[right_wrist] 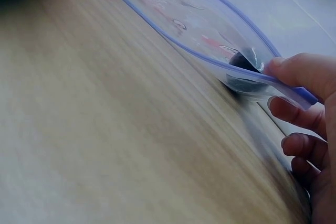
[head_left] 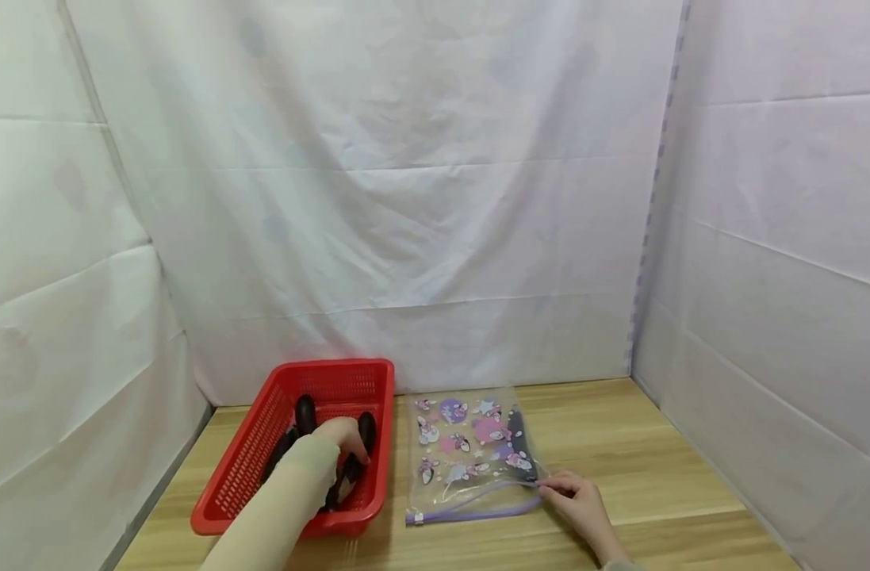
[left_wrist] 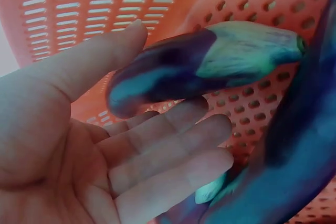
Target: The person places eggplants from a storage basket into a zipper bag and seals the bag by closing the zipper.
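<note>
My left hand (head_left: pixel 345 436) reaches down inside the red basket (head_left: pixel 387 444). In the left wrist view its thumb and loosely extended fingers lie around the rounded end of a dark purple eggplant (left_wrist: pixel 163 69) with a pale green cap, without curling round it. A larger eggplant (left_wrist: pixel 283 145) lies to the right there. Between thumb and forefinger, my right hand (head_left: pixel 577 507) pinches the purple-edged mouth corner of a clear zip bag (head_left: pixel 442 444) printed with pink and purple cartoons. The bag's mouth gapes. Along its right side lies a long dark thing (head_left: pixel 520 444), seen through the plastic.
More dark eggplants (head_left: pixel 305 414) lie in the basket, partly covered by the left arm. A white slider (head_left: pixel 418 518) sits at the bag's left mouth corner. White cloth (head_left: pixel 435 238) hangs behind and on both sides of the wooden table (head_left: pixel 663 476).
</note>
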Motion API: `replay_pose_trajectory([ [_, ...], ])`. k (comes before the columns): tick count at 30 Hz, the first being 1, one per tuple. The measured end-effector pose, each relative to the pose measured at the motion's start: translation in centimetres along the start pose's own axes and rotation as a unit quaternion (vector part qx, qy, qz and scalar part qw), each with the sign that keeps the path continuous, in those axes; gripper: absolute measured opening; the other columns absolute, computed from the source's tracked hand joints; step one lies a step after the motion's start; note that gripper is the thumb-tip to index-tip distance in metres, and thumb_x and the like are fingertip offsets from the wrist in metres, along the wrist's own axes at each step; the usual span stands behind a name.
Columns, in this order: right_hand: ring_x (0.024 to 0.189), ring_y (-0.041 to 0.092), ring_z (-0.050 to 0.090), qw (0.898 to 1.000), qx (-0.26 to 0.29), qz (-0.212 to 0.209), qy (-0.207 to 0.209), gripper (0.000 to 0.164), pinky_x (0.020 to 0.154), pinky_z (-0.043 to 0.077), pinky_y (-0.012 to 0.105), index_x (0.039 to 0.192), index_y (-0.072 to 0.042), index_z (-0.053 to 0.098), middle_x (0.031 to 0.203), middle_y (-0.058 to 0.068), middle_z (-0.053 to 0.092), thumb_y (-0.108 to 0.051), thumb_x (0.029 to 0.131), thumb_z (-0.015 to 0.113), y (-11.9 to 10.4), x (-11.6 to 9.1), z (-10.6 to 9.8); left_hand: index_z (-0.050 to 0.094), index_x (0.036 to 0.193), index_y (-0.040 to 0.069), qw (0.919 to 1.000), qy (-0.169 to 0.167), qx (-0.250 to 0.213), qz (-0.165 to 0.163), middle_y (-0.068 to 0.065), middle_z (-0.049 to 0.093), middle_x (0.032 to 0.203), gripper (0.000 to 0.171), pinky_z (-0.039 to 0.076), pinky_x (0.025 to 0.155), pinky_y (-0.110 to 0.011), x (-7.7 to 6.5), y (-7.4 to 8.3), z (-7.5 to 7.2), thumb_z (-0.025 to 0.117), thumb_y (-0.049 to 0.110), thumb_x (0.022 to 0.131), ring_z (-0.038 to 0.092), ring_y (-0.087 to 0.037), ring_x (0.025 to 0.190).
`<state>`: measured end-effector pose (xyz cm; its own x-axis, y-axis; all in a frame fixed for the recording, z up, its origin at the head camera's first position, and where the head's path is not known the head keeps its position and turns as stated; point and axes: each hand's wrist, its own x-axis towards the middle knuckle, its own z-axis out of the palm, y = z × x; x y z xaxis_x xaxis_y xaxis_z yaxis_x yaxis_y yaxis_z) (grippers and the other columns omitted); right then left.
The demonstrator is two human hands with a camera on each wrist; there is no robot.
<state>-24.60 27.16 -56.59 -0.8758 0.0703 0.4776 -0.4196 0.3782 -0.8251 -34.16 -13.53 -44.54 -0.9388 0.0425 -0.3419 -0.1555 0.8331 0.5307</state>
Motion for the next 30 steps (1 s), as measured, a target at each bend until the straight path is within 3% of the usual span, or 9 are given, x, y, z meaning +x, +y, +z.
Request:
replay_pose_trajectory([
  [6,0.081,0.01,0.061,1.0,-0.006,0.015,0.002,0.009,0.075,0.045,0.018,0.082,0.001,0.075,0.083,0.009,0.07,0.006,0.075,0.076,-0.2,-0.1,0.1,0.063,0.109,0.001,0.9996,0.01,-0.024,-0.01,-0.016,0.059,0.098,0.045,0.053,0.074,-0.049,0.4,-0.1,0.6,0.085,0.008,0.07,0.057,-0.031,0.089],
  [11,0.079,0.01,0.061,1.0,-0.007,0.014,0.001,0.008,0.072,0.046,0.019,0.082,0.001,0.075,0.082,0.008,0.07,0.006,0.075,0.076,-0.4,-0.1,0.1,0.066,0.102,0.002,0.9988,0.021,-0.039,-0.024,-0.016,0.06,0.094,0.041,0.053,0.072,-0.05,0.9,-0.1,0.9,0.086,0.006,0.066,0.056,-0.031,0.085],
  [18,0.077,0.009,0.06,1.0,-0.004,0.004,-0.003,0.008,0.069,0.046,0.019,0.082,0.002,0.075,0.081,0.008,0.069,0.007,0.075,0.076,-0.5,-0.1,0.1,0.065,0.087,0.005,0.9974,0.022,0.067,0.014,-0.011,0.059,0.084,0.027,0.052,0.074,-0.041,1.1,0.0,1.3,0.085,0.009,0.07,0.056,-0.026,0.079],
  [22,0.079,0.01,0.061,1.0,-0.006,0.0,-0.004,0.008,0.071,0.046,0.019,0.082,0.002,0.075,0.082,0.008,0.07,0.006,0.075,0.076,-0.5,-0.1,0.1,0.065,0.082,0.005,0.9944,0.031,0.096,0.032,-0.01,0.058,0.081,0.021,0.051,0.072,-0.039,0.7,0.1,1.3,0.083,0.007,0.071,0.055,-0.025,0.076],
  [30,0.08,0.011,0.061,1.0,-0.008,0.003,-0.004,0.008,0.072,0.046,0.02,0.082,0.001,0.075,0.083,0.007,0.07,0.005,0.075,0.076,-0.5,0.0,0.0,0.067,0.076,0.007,0.995,0.041,0.085,0.035,-0.009,0.058,0.076,0.014,0.05,0.065,-0.036,0.8,-0.2,1.1,0.08,0.005,0.071,0.055,-0.024,0.07],
])
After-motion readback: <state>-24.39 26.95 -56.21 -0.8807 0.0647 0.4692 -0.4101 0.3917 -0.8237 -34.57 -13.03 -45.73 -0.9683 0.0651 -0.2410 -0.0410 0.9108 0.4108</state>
